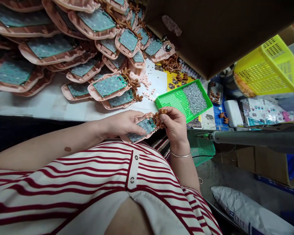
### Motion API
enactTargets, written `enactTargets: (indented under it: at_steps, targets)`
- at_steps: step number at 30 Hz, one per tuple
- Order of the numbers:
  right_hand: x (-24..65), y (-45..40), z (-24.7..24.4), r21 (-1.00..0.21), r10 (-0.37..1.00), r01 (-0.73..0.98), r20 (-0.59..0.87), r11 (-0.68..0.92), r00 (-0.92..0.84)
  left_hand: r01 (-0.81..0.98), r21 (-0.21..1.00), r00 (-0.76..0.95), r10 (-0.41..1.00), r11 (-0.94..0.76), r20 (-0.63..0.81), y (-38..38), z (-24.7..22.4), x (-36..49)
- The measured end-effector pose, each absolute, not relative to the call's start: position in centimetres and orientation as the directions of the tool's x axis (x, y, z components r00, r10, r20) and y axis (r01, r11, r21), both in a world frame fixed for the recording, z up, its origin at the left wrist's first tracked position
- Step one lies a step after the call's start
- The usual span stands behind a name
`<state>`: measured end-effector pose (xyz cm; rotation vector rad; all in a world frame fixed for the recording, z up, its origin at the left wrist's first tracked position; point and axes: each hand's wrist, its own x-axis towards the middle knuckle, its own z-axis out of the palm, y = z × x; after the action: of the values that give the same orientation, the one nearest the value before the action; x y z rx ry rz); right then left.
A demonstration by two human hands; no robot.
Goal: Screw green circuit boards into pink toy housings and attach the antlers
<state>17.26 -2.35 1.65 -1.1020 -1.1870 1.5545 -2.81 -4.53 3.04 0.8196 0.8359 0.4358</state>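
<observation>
In the head view, my left hand (131, 125) grips a pink plastic shell (126, 138) with its thumb across a film-covered panel and a green circuit board (150, 124) at one end. My right hand (172, 122) pinches a brown antler-shaped piece (162, 112) at the shell's right end. The antler piece touches the shell; how it is joined is hidden by the fingers. Just beyond my right hand lies a green tray (172, 99) with many small metal screws (195, 98) in its right part.
Stacks of similar pink shells (107, 86) cover the table (39, 104) on the left. A large cardboard box (198, 29) stands ahead, a yellow basket (267, 68) at right. A grey cylindrical tool (247, 138) lies right of my right hand.
</observation>
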Motion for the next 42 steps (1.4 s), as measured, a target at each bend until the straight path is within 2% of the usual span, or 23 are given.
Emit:
enactTargets:
  at_steps: [6,11,17,20,23,26,28,31,34,36,37,40,42]
  targets:
    - [17.0,-2.6,1.6,-0.975,0.949,-0.096,-0.166,-0.198,-0.269,0.055,0.790,0.560,0.636,0.611,-0.531,-4.8,3.3,-3.1]
    - [16.9,-2.7,1.4,-0.960,0.950,-0.166,-0.180,-0.226,-0.255,-0.062,0.751,0.632,0.608,0.657,-0.480,-4.7,3.1,-2.9]
    - [16.7,-2.8,1.5,-0.982,0.960,-0.054,-0.165,-0.182,-0.226,0.004,0.790,0.582,0.642,0.613,-0.500,-5.0,3.4,-2.7]
    - [16.7,-3.1,1.6,-0.995,0.972,0.047,-0.100,-0.092,-0.213,0.072,0.806,0.539,0.657,0.588,-0.527,-5.2,3.2,-2.8]
    - [16.5,-3.3,1.2,-0.983,0.987,0.177,0.024,0.052,-0.158,0.072,0.868,0.503,0.734,0.491,-0.456,-5.2,2.3,-2.8]
    - [16.1,-3.5,0.7,-0.966,0.989,0.235,0.086,0.112,-0.119,0.042,0.920,0.492,0.793,0.391,-0.359,-5.2,1.4,-2.7]
    - [15.9,-3.5,0.6,-0.973,0.989,0.209,0.074,0.100,-0.129,0.043,0.933,0.497,0.802,0.358,-0.331,-5.1,1.3,-2.6]
    - [16.2,-3.5,1.3,-0.993,0.986,0.084,0.075,0.088,-0.151,0.021,0.958,0.517,0.817,0.287,-0.256,-4.9,2.2,-2.6]
    - [17.3,-3.3,2.4,-0.971,0.971,0.009,0.239,0.240,-0.019,-0.027,0.986,0.430,0.892,0.164,-0.137,-3.7,4.1,-3.4]
    - [18.3,-3.1,2.9,-0.949,0.946,0.037,0.315,0.313,0.078,0.055,0.997,0.291,0.954,0.054,-0.068,-2.5,5.5,-4.8]
    - [18.8,-3.1,2.9,-0.950,0.945,0.060,0.311,0.306,0.101,0.154,0.988,0.234,0.971,0.008,-0.044,-1.8,6.1,-5.7]
    - [19.7,-2.9,2.4,-0.975,0.975,0.112,0.202,0.192,0.090,0.453,0.882,0.064,0.991,-0.131,0.114,0.0,7.4,-8.5]
    - [19.9,-2.8,1.8,-0.982,0.989,0.130,0.143,0.137,0.046,0.581,0.805,0.045,0.992,-0.121,0.116,0.8,7.8,-9.9]
